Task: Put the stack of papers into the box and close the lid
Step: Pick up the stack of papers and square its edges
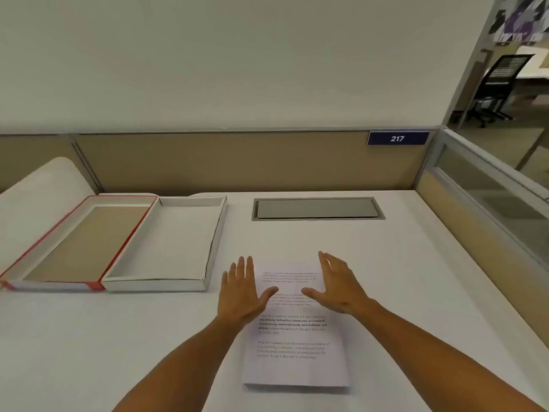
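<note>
A stack of white printed papers lies flat on the desk in front of me. My left hand hovers open over the stack's upper left edge, fingers spread. Over the upper right edge my right hand is open too, thumb pointing inward. Neither hand holds anything. To the left sits the open white box, empty, long side toward me. Its red-edged lid lies inside-up right beside it on the left, showing a brown inner face.
A grey cable hatch is set into the desk behind the papers. A tan partition with a blue "217" sign runs along the back, a glass partition along the right. A white curved surface adjoins at the far left.
</note>
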Demonstrator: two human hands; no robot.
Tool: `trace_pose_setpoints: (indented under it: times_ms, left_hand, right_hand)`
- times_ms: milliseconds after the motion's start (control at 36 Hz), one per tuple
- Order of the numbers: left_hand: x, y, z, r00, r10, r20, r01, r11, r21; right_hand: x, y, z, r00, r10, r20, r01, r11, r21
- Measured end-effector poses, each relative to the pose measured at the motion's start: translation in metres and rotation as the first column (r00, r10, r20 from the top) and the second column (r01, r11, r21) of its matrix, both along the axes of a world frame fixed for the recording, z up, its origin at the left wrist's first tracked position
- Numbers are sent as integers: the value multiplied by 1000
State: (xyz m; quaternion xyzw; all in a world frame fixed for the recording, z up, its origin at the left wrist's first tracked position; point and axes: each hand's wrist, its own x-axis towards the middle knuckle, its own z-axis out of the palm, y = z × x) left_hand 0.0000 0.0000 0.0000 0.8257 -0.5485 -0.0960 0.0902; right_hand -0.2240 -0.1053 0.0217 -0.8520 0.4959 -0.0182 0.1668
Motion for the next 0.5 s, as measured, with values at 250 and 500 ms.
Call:
trace_pose_setpoints:
  times_ms: [250, 500]
  left_hand:
    - [-12, 18, -14, 976, 129, -173, -123, 991, 47]
    - [-28, 26, -23, 945, 186, -268, -166, 981, 96]
  right_hand:
    - [-12, 17, -24, 917, -397, 34, 350, 843, 409]
    - [-14, 34, -35, 881, -459, 116, 345, 790, 507]
